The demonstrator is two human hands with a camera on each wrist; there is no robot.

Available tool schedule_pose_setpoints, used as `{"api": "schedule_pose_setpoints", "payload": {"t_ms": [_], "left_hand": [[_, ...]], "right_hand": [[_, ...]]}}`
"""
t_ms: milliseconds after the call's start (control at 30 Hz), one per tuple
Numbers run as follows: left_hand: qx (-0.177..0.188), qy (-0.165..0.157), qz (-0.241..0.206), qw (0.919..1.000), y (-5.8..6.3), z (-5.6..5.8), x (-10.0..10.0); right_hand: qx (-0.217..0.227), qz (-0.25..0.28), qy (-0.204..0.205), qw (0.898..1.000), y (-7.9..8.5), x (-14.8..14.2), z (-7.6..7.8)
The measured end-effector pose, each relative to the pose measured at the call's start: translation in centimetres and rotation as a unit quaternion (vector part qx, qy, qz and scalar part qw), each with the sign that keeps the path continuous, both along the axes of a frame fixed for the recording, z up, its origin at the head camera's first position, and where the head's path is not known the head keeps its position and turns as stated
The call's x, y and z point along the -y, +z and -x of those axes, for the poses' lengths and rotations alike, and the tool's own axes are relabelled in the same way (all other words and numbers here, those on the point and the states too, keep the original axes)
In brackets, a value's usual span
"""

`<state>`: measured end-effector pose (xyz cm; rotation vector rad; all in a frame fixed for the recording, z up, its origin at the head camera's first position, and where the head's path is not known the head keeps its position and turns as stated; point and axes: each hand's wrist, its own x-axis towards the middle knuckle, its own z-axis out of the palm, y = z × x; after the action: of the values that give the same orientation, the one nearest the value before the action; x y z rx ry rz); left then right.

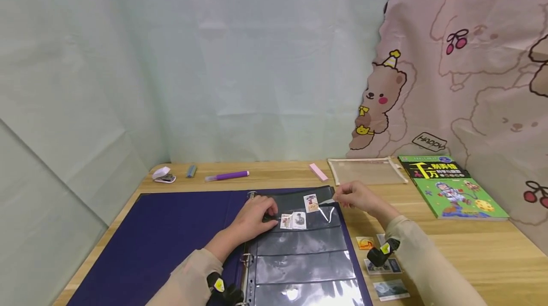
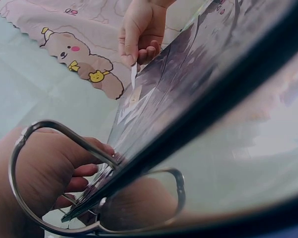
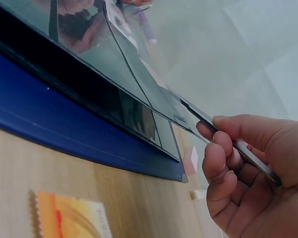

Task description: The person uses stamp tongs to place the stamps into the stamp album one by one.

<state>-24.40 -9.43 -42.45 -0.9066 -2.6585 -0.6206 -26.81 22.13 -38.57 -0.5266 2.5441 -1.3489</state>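
Observation:
A ring-bound stamp album lies spread on the table, with a black pocket page on its right side. My right hand grips metal tweezers at the page's upper right corner. By the tweezers' tips is a stamp at the top pocket; whether the tips touch it is unclear. Two more stamps, one reddish and one grey, sit side by side lower on the page. My left hand rests on the page beside the upper binder ring, fingers loosely bent.
Several loose stamps, among them an orange one, lie right of the album. Along the back are a stapler, a grey eraser, a purple marker, a pink strip, a zip pouch and a green book.

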Motion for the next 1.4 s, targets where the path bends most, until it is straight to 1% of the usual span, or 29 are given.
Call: {"api": "schedule_pose_setpoints", "payload": {"t_ms": [267, 533, 733, 867, 1033, 1200, 1400], "left_hand": [[0.002, 0.001, 0.004, 1.0, -0.2, -0.2, 0.0], [0.008, 0.002, 0.003, 1.0, -0.2, -0.4, 0.2], [0.008, 0.001, 0.0, 1.0, -0.2, -0.5, 0.3], [0.008, 0.0, -0.003, 1.0, -0.4, -0.4, 0.3], [0.001, -0.003, -0.003, 1.0, -0.5, -0.4, 0.2], [-0.005, -0.007, -0.002, 1.0, -0.2, -0.3, 0.1], [-0.007, -0.007, 0.007, 0.9999, 0.3, -0.1, 0.0]], "right_hand": [[0.008, -0.025, 0.018, 0.999, 0.3, 0.0, 0.0], [0.009, -0.031, 0.033, 0.999, 0.6, 0.1, -0.3], [0.018, -0.041, 0.044, 0.998, 0.8, 0.1, 0.0], [0.032, -0.054, 0.051, 0.997, 1.1, 0.0, 0.4], [0.043, -0.071, 0.057, 0.995, 1.7, -0.3, 0.7], [0.045, -0.08, 0.063, 0.994, 2.6, -0.8, 0.9], [0.018, -0.08, 0.067, 0.994, 3.7, -0.8, 1.3]]}}
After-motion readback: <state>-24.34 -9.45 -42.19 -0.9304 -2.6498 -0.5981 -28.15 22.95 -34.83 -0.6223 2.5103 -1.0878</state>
